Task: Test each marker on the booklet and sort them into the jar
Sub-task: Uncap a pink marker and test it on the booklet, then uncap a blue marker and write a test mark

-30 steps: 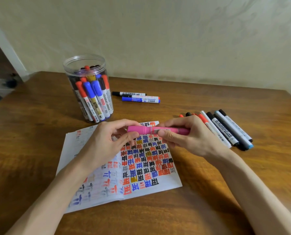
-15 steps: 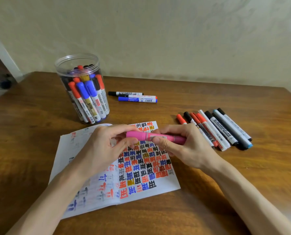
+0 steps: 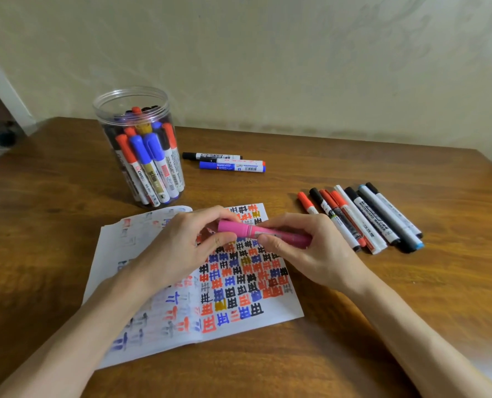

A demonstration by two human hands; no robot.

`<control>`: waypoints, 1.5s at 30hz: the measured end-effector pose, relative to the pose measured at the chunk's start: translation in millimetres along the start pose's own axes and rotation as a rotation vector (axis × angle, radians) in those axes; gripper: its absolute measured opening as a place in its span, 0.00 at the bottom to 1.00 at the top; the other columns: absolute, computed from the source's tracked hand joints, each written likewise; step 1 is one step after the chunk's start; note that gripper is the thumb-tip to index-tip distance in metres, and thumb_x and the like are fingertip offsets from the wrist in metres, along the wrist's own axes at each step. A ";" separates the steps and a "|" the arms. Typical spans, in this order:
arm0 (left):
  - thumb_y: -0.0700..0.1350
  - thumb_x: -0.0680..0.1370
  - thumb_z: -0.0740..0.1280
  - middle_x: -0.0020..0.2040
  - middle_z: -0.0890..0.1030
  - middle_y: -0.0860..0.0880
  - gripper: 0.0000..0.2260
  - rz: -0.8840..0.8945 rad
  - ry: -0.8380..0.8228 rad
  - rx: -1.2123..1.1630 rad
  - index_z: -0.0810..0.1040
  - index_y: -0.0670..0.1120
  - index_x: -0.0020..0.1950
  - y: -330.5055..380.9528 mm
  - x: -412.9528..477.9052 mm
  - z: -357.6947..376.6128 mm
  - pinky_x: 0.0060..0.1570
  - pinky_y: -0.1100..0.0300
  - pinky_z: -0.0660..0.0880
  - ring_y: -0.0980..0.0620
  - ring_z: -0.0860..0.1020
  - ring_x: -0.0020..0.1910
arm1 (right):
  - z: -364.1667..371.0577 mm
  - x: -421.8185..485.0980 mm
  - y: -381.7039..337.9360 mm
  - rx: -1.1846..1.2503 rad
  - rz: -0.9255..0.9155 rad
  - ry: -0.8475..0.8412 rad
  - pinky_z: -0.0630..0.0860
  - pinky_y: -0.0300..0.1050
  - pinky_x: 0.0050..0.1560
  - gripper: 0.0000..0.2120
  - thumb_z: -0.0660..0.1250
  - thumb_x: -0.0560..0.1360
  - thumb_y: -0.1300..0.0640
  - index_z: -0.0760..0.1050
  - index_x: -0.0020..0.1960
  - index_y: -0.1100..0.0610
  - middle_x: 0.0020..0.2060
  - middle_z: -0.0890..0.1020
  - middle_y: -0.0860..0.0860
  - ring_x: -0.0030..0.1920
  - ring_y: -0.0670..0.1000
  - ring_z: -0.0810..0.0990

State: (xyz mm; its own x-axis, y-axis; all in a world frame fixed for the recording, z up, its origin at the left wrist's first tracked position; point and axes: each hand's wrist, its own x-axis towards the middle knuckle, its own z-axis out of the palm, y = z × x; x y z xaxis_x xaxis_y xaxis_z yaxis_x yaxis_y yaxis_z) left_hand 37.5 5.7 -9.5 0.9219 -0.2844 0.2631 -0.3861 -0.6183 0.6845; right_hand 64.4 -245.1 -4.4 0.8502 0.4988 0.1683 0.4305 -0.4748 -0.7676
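Note:
A pink marker (image 3: 247, 230) lies level between both hands, just above the open booklet (image 3: 247, 285), whose pages are covered with red, blue and black test marks. My left hand (image 3: 187, 245) pinches the marker's capped left end. My right hand (image 3: 305, 248) grips its barrel. A clear plastic jar (image 3: 137, 116) holding several red, blue and black markers stands at the back left of the booklet.
Several loose markers (image 3: 362, 216) lie in a row to the right of the booklet. Two or three more markers (image 3: 227, 162) lie beside the jar near the back. The wooden table (image 3: 411, 297) ends at a pale wall behind.
Both hands with the pink marker have stayed over the booklet, dropping slightly toward the page. The grip looks the same. The camera has shifted a little.

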 end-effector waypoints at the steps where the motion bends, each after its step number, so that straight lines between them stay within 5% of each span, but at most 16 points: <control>1: 0.55 0.76 0.67 0.49 0.80 0.66 0.14 0.017 0.008 0.009 0.79 0.58 0.61 -0.3 0.5 0.4 0.48 0.74 0.73 0.65 0.79 0.52 | -1.4 -0.9 -0.8 -0.054 -0.011 0.017 0.78 0.34 0.39 0.15 0.72 0.79 0.46 0.84 0.61 0.51 0.45 0.86 0.41 0.45 0.42 0.85; 4: 0.54 0.76 0.68 0.52 0.80 0.66 0.16 0.044 0.030 0.012 0.80 0.55 0.63 -0.5 0.4 1.0 0.50 0.74 0.72 0.65 0.79 0.55 | -2.6 -1.7 -2.4 -0.164 -0.058 0.061 0.76 0.32 0.41 0.13 0.75 0.77 0.47 0.85 0.60 0.50 0.45 0.84 0.39 0.47 0.41 0.81; 9: 0.57 0.76 0.70 0.64 0.77 0.68 0.28 -0.018 0.045 0.001 0.69 0.64 0.75 -6.2 1.6 3.0 0.47 0.71 0.76 0.65 0.78 0.57 | -3.1 0.7 1.2 -0.265 -0.039 0.128 0.77 0.33 0.43 0.14 0.75 0.76 0.47 0.86 0.59 0.50 0.44 0.80 0.39 0.48 0.42 0.78; 17: 0.52 0.78 0.71 0.61 0.78 0.67 0.26 -0.032 0.069 0.009 0.69 0.63 0.75 -5.6 0.9 4.4 0.48 0.76 0.74 0.65 0.79 0.55 | -6.5 1.3 12.6 -0.432 0.113 0.372 0.67 0.32 0.32 0.12 0.76 0.75 0.43 0.86 0.52 0.49 0.38 0.81 0.41 0.36 0.40 0.77; 25: 0.47 0.79 0.71 0.58 0.79 0.68 0.22 0.001 0.080 0.025 0.72 0.63 0.70 -4.9 0.6 5.3 0.49 0.76 0.74 0.67 0.78 0.57 | -4.8 2.2 31.9 -0.678 0.163 0.499 0.72 0.43 0.39 0.10 0.75 0.74 0.48 0.76 0.42 0.50 0.38 0.78 0.44 0.40 0.47 0.75; 31: 0.48 0.80 0.70 0.59 0.79 0.67 0.20 -0.005 0.081 0.037 0.75 0.61 0.70 -8.3 0.3 6.5 0.51 0.77 0.73 0.67 0.78 0.59 | -4.1 6.2 49.0 -0.765 0.214 0.568 0.71 0.51 0.48 0.11 0.75 0.71 0.55 0.78 0.51 0.56 0.50 0.76 0.55 0.52 0.56 0.72; 45: 0.46 0.81 0.69 0.61 0.78 0.67 0.18 0.008 0.095 0.041 0.75 0.60 0.69 -6.1 -0.2 4.9 0.50 0.78 0.72 0.68 0.78 0.60 | -15.1 9.6 59.5 -0.723 0.284 0.520 0.68 0.55 0.57 0.15 0.74 0.77 0.51 0.80 0.63 0.50 0.60 0.77 0.55 0.60 0.59 0.72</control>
State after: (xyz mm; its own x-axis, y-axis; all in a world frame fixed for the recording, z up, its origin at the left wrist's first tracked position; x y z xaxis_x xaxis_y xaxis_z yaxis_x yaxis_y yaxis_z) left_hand 39.5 5.9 -17.1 0.9171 -0.2195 0.3329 -0.3923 -0.6461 0.6547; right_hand 102.8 -279.5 -39.1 0.9059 -0.0090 0.4233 0.1215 -0.9522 -0.2803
